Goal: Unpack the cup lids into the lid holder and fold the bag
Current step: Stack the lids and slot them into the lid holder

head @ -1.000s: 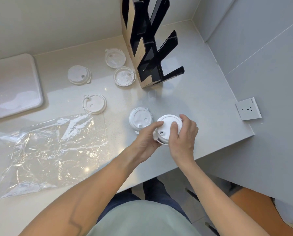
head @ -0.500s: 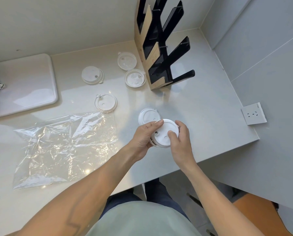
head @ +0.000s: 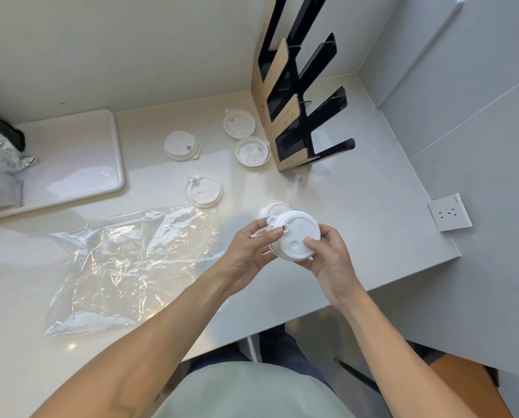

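Your both hands, left hand and right hand, now grasp round white plastic lid stack lifted off table; carry to black slotted lid holder.

Bare forearms, pale green shirt, dark blue trousers

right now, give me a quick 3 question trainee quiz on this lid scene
1. True or false: the lid holder already has lids in its slots.
2. How many lids lie loose on the counter? A) two B) five C) eight
3. What do the left hand and right hand grip together?

Key: 1 false, no lids show in it. 2 B. 3 a white lid stack, beside the empty plastic bag.
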